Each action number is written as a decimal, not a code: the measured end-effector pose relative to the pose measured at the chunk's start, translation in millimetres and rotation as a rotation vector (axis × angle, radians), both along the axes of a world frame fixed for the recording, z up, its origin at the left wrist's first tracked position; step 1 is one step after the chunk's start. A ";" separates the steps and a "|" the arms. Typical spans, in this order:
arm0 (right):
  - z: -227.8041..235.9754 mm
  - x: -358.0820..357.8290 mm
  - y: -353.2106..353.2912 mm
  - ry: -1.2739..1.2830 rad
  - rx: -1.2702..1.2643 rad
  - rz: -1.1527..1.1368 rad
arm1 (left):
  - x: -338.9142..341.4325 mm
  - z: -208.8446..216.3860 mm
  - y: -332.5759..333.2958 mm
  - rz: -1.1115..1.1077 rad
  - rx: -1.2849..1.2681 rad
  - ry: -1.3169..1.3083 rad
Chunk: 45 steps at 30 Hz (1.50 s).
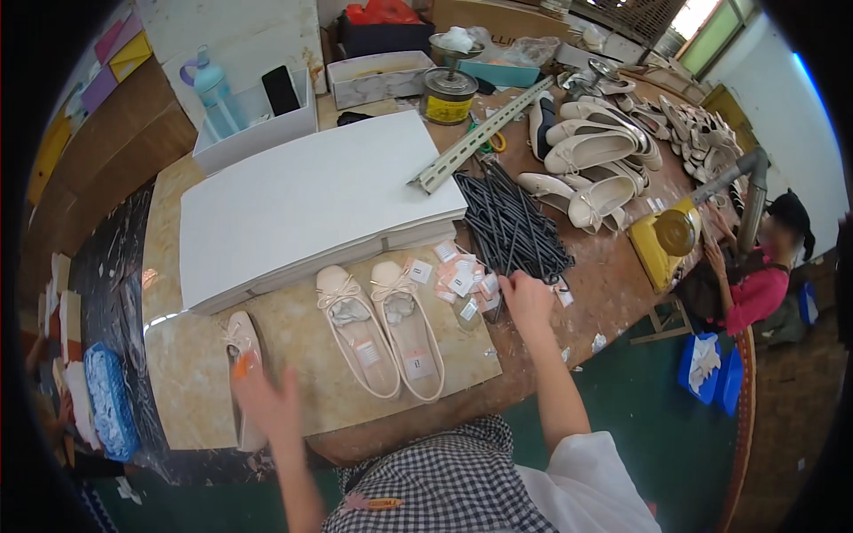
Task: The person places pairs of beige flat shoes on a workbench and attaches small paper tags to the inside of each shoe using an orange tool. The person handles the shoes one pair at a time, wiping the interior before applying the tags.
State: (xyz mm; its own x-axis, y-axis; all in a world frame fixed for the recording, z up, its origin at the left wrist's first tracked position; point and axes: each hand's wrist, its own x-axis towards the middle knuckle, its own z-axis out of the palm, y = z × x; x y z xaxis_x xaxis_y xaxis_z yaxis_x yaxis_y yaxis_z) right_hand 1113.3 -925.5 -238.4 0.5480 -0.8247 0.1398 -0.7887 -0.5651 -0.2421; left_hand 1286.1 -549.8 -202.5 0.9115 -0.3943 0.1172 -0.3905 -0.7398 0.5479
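A pair of pale beige ballet flats (360, 333) with small bows lies side by side on the marbled board in front of me, with crumpled paper in the toes and labels on the insoles. To their left, another beige flat (238, 330) rests on its side. My left hand (267, 400), blurred by motion, is over that shoe, with something orange on a fingertip and the thumb apart. My right hand (530, 306) is closed in a pinch at the near end of a heap of thin dark sticks (515, 222), beside scattered small labels (462, 277). Its fingertips' contents are hidden.
Behind the shoes lies a thick stack of white sheets (311, 204), with a slotted metal bar (480, 138) across its corner. Many flats (604, 147) crowd the right side. Boxes (382, 75) and a tin (447, 93) stand behind. A co-worker (755, 284) sits at right.
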 end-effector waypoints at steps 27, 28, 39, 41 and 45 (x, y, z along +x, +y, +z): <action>114.6 57.8 174.4 -0.391 0.991 0.646 | -27.6 -25.5 -48.9 -0.046 -1.132 0.771; 112.8 57.0 174.4 -0.383 0.983 0.660 | -27.8 -25.0 -49.3 -0.040 -1.171 0.772; 101.4 75.5 196.8 -0.623 0.359 0.676 | -69.1 -11.6 -74.4 0.000 -1.405 0.719; 90.5 76.1 201.6 -0.603 0.257 0.693 | -68.4 -22.3 -74.1 0.012 -1.187 0.695; 80.8 71.4 203.4 -0.370 0.440 0.806 | -74.0 -73.4 -58.6 0.065 -1.295 0.849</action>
